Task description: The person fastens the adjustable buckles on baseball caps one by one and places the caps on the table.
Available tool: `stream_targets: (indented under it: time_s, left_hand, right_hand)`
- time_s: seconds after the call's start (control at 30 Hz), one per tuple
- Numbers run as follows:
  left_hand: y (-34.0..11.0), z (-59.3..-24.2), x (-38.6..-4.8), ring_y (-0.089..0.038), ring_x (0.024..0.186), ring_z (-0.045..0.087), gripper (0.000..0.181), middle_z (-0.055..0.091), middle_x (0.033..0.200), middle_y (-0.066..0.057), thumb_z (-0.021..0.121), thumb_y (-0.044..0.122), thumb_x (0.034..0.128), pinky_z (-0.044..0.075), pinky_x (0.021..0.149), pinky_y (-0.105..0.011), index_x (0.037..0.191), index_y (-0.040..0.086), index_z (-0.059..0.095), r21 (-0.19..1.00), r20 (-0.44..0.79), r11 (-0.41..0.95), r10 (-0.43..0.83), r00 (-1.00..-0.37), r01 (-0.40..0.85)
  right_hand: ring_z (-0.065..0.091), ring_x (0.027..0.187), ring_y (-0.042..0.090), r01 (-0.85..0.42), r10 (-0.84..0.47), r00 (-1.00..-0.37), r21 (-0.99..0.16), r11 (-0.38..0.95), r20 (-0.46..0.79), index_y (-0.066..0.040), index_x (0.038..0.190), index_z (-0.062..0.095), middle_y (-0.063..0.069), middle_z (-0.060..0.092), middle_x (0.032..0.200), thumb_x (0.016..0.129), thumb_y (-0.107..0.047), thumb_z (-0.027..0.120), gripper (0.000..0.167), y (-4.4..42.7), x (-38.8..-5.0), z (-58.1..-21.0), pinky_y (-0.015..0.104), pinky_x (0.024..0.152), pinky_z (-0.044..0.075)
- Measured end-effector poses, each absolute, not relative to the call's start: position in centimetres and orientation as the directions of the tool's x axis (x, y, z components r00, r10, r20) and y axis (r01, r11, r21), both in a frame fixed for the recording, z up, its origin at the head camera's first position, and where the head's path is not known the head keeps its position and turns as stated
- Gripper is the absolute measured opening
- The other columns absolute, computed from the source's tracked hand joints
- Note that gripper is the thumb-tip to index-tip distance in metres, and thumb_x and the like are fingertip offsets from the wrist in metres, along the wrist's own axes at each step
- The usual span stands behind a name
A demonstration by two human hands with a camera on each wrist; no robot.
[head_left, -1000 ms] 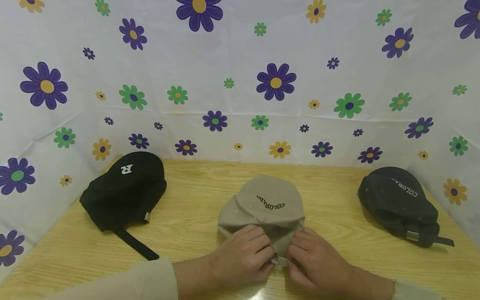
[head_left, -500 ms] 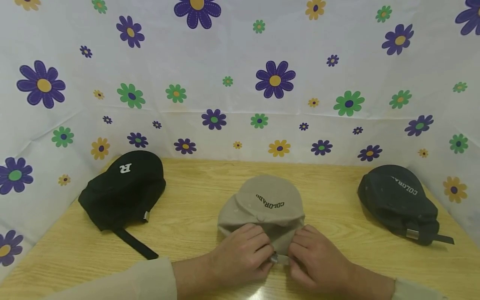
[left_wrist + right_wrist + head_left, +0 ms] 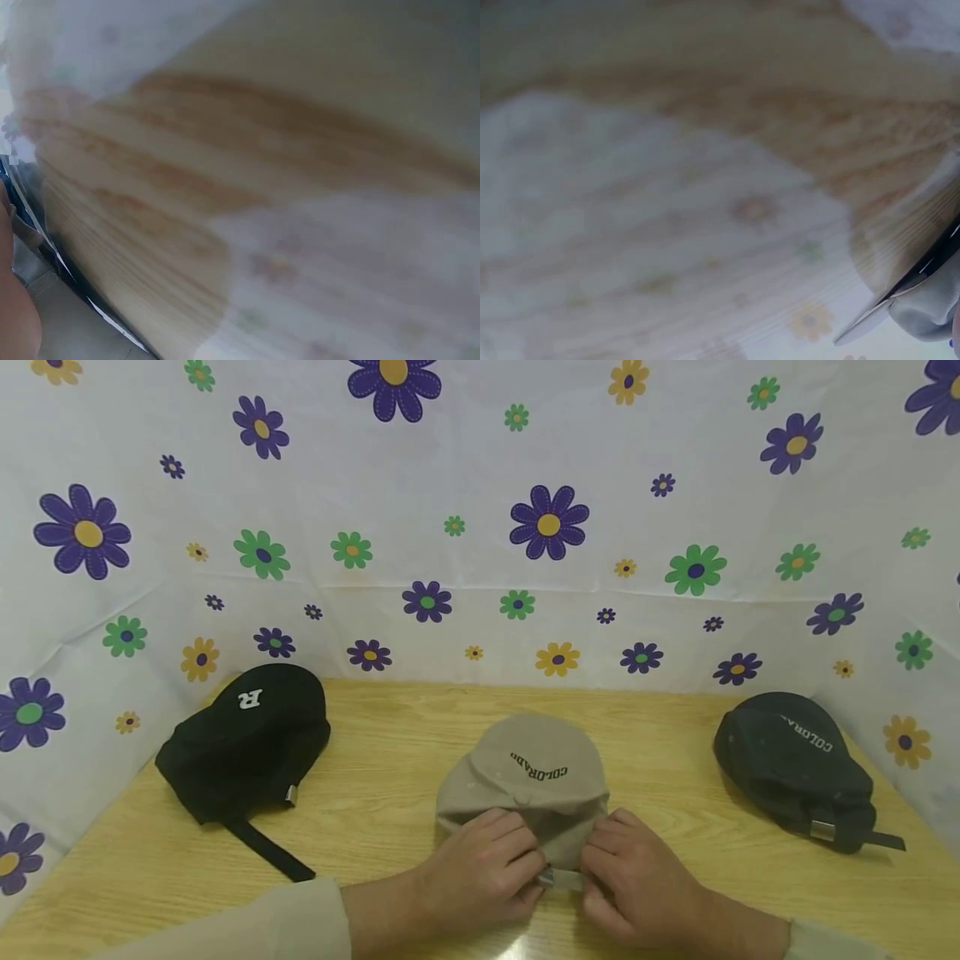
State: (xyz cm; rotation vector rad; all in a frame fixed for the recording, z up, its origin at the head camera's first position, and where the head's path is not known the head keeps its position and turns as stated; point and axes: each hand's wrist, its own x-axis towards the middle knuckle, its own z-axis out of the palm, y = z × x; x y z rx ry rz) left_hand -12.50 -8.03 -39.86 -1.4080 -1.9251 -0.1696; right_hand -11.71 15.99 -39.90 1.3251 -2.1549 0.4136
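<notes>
In the head view a beige cap (image 3: 555,752) lettered COLORADO lies mid-table, its back opening toward me. My left hand (image 3: 483,868) pinches the strap end at the metal buckle (image 3: 546,877), fingers curled against the cap's edge. On the other side, my right hand (image 3: 641,881) pinches the light strap (image 3: 567,881) with curled fingers. A short stretch of strap shows between the two hands; the fingertips are partly hidden. Both wrist views are mostly blurred table and cloth, with only a sliver of hand at the edge.
At the left lies a black cap (image 3: 255,743) with a white R, its strap (image 3: 273,852) hanging loose. A dark cap (image 3: 795,768) with a metal buckle lies at the right. Flower-printed cloth (image 3: 450,460) encloses the wooden table (image 3: 390,760) at the back and sides.
My right hand has shifted slightly right, and a little more strap shows between the hands. My left hand and the caps stay nearly in place; the view sways slightly.
</notes>
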Motion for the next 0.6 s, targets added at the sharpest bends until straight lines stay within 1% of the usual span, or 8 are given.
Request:
stream_targets:
  time_s: [0.13,0.27,0.37,0.43,0.6]
  left_hand:
    - [-8.14,-39.82,-12.58,-0.009,0.08,0.056,0.009,0.06,0.084,0.007,0.071,0.024,0.0763,0.047,0.076,-0.023,0.081,0.017,0.067,-0.296,0.622,0.39,0.771,-0.133,0.872]
    - [-8.19,-39.83,-12.63,-0.009,0.079,0.055,0.01,0.06,0.084,0.007,0.071,0.025,0.0767,0.047,0.076,-0.023,0.082,0.017,0.068,-0.306,0.619,0.383,0.775,-0.124,0.872]
    - [-8.17,-39.83,-12.64,-0.009,0.08,0.055,0.011,0.06,0.084,0.007,0.071,0.026,0.0773,0.047,0.076,-0.023,0.082,0.016,0.067,-0.306,0.617,0.38,0.777,-0.122,0.873]
    - [-8.16,-39.83,-12.62,-0.009,0.08,0.055,0.012,0.06,0.085,0.007,0.07,0.026,0.0775,0.047,0.076,-0.024,0.082,0.016,0.066,-0.303,0.616,0.382,0.778,-0.126,0.873]
    - [-8.1,-39.85,-12.56,-0.009,0.08,0.055,0.012,0.06,0.085,0.007,0.069,0.026,0.0787,0.047,0.076,-0.023,0.082,0.016,0.066,-0.303,0.614,0.386,0.778,-0.131,0.871]
  right_hand:
    - [0.037,0.066,0.004,-0.878,-0.69,-0.362,0.021,0.479,0.627,-0.022,0.07,0.048,-0.013,0.039,0.07,0.07,-0.019,0.061,0.013,15.97,-11.8,-39.96,0.021,0.067,0.033]
    - [0.038,0.07,0.002,-0.874,-0.679,-0.372,0.008,0.486,0.633,-0.022,0.076,0.051,-0.015,0.042,0.076,0.08,-0.027,0.061,0.011,15.92,-11.82,-40.08,0.021,0.068,0.034]
    - [0.041,0.074,0.002,-0.879,-0.683,-0.373,-0.004,0.477,0.628,-0.022,0.08,0.054,-0.015,0.046,0.08,0.088,-0.032,0.058,0.013,15.87,-11.81,-40.16,0.02,0.07,0.034]
    - [0.043,0.078,0.002,-0.888,-0.689,-0.371,-0.021,0.459,0.622,-0.022,0.084,0.058,-0.015,0.049,0.084,0.091,-0.032,0.057,0.012,15.81,-11.78,-40.2,0.02,0.072,0.034]
    - [0.049,0.086,0.005,-0.916,-0.708,-0.335,-0.039,0.398,0.622,-0.021,0.094,0.064,-0.013,0.056,0.093,0.097,-0.029,0.055,0.013,15.51,-11.77,-40.24,0.021,0.081,0.036]
